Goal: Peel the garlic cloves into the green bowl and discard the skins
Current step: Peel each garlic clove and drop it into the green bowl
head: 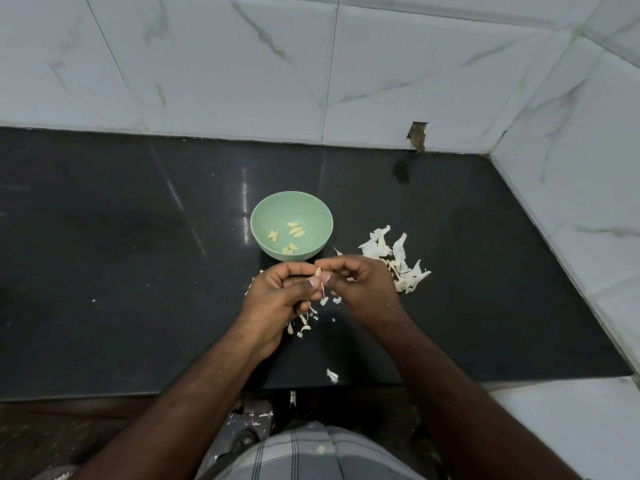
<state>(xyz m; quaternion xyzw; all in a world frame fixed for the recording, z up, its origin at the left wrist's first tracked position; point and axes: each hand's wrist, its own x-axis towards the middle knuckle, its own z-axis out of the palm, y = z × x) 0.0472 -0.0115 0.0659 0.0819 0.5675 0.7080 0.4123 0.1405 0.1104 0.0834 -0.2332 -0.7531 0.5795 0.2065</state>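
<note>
I am holding a small, pale yellow garlic clove (pixel 318 271) just in front of the round pale green plastic bowl (pixel 291 202), close to its near rim and above the dark, glossy stone surface (pixel 121 271). My left hand (pixel 277 299) is curling its fingers (pixel 313 282) around the clove, thumb and forefinger pinching it. My right hand (pixel 360 285) is closing its fingertips on the clove's top end, where a thin strand of papery white skin (pixel 323 289) is hanging loose below.

The clove looks very light, firm and likely a little slick once bare, so I judge it is best pinched by its flat sides while the other fingers tug the skin from the tip. The skin seems dry, flimsy and quick to tear, so short pulls should suit it.

Inside the bowl, several peeled cloves (pixel 295 230) are lying on the bottom. To the right of the bowl, a heap of white garlic skins (pixel 398 261) is resting on the surface. Nearer to me than the bowl, small skin scraps (pixel 304 323) are lying scattered below my hands.
</note>
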